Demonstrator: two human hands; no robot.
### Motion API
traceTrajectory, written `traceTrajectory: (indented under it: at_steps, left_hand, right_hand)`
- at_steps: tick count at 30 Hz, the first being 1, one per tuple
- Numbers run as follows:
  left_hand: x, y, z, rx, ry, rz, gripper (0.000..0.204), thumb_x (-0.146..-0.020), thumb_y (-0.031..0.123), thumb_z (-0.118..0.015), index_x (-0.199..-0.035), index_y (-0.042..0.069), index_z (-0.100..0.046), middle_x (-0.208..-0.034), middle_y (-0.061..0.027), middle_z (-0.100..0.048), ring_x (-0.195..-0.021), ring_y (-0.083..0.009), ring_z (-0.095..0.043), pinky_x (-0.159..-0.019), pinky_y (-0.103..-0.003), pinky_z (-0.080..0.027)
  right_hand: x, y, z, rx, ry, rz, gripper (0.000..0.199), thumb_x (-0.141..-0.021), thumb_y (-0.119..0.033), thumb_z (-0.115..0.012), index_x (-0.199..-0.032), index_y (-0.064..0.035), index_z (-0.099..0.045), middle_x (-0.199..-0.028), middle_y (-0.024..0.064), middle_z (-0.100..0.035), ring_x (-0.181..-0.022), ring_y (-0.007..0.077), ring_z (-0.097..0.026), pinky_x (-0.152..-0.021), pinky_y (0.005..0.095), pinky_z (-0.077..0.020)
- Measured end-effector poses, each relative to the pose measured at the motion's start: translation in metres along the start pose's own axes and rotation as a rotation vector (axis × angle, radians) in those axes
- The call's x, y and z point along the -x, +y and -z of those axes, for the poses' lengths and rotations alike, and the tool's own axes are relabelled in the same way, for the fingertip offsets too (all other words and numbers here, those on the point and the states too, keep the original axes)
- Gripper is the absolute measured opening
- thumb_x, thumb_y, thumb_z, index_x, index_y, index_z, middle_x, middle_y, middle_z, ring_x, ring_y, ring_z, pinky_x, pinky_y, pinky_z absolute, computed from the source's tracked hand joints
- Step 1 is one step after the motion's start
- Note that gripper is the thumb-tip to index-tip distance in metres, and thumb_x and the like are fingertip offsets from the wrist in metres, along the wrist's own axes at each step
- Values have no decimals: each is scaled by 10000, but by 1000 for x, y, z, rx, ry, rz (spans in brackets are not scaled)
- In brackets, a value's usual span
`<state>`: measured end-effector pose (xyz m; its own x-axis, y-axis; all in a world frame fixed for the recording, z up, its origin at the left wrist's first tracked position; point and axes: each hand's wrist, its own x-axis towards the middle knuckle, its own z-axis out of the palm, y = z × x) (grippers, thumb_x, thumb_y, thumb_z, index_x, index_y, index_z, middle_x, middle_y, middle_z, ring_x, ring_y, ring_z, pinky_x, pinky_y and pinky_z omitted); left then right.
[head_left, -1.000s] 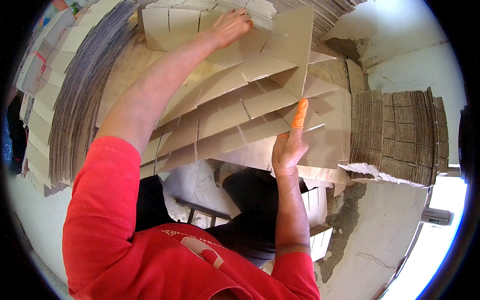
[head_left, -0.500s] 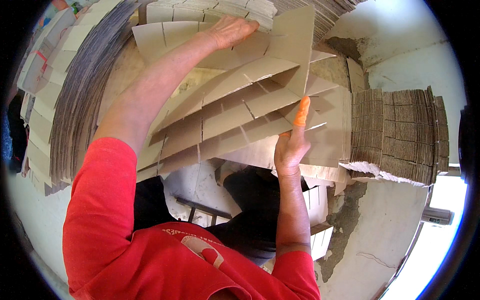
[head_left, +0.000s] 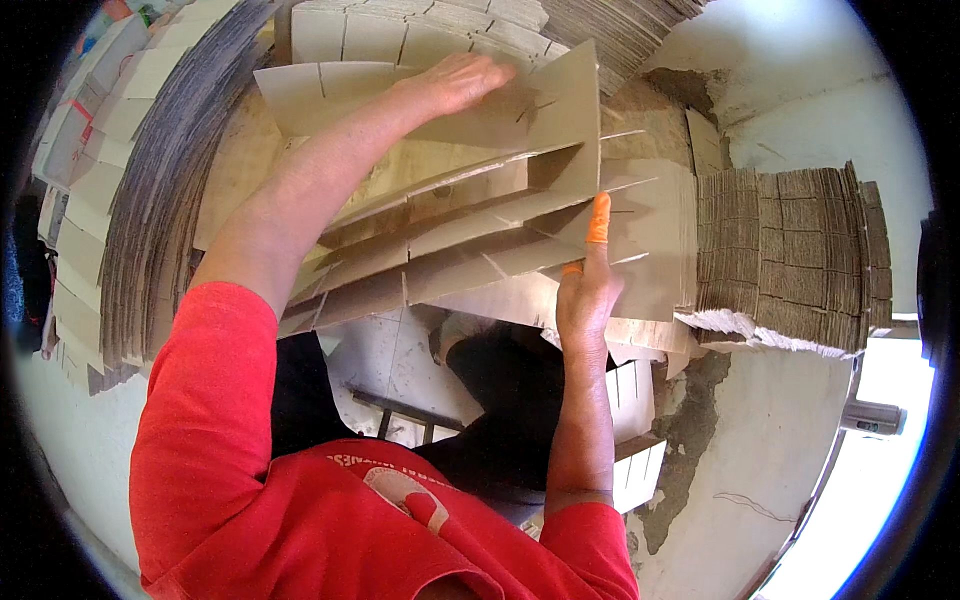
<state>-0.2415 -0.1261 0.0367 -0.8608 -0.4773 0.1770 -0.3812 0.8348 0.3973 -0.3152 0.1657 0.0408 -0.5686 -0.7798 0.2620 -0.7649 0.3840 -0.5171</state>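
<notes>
Pale lettering (head_left: 352,461) crosses the red shirt (head_left: 300,530); right fingers (head_left: 598,222) grip slotted cardboard (head_left: 566,115) (whether left fingers (head_left: 488,73) grip, I can't tell).

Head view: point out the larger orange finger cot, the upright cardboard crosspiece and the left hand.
Larger orange finger cot (head_left: 598,218): head view, mid-length.
Upright cardboard crosspiece (head_left: 570,115): head view, broad face.
Left hand (head_left: 463,82): head view, back of the hand.

1. The left arm (head_left: 300,205) reaches forward, slanting toward the right.
2. The left hand (head_left: 465,82) is back-up, fingers pointing right, slightly blurred.
3. The right forearm (head_left: 582,420) extends nearly straight ahead.
4. The right hand (head_left: 588,288) stretches an orange-covered digit (head_left: 598,217) forward; its other fingers are mostly hidden.
</notes>
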Motion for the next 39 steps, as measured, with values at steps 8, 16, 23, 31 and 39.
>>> traceTrajectory:
  at_steps: [8,16,23,31,39]
  left_hand:
    - [-3,4,-9,-127,139,-289,70,-753,-1,-625,-782,28,-569,-744,-202,-602,-700,-361,-611,-598,-461,-486]
    - [3,16,-21,28,254,-447,146,-776,68,-636,-918,43,-615,-824,-157,-635,-810,-361,-606,-726,-445,-487]
    - [32,29,19,-25,69,-153,329,-779,224,-699,-1029,33,-601,-985,-160,-630,-982,-352,-566,-839,-437,-455]
    - [184,59,88,-40,64,-20,580,-713,316,-754,-1199,63,-563,-1173,-156,-580,-1110,-324,-537,-935,-404,-423]
    - [269,64,44,-93,-248,184,454,-701,215,-733,-1093,37,-590,-1085,-159,-583,-1052,-364,-531,-911,-420,-414]
  right_hand:
    - [7,2,2,-7,-15,0,848,-702,174,-447,-1449,-201,-306,-614,133,-456,-529,221,-441,-546,248,-388]
    - [3,13,7,93,-97,56,803,-721,129,-510,-1443,-158,-309,-664,213,-562,-601,343,-568,-581,405,-459]
    - [-3,26,17,281,-192,69,690,-784,26,-540,-1408,-219,-378,-738,186,-619,-727,367,-613,-653,480,-474]
    - [-7,45,28,205,-258,110,695,-770,-28,-617,-1393,-242,-396,-910,187,-644,-812,366,-622,-692,487,-480]
    - [-26,110,74,96,142,-287,608,-791,-245,-712,-1309,-34,-474,-1036,151,-645,-923,257,-616,-772,381,-491]
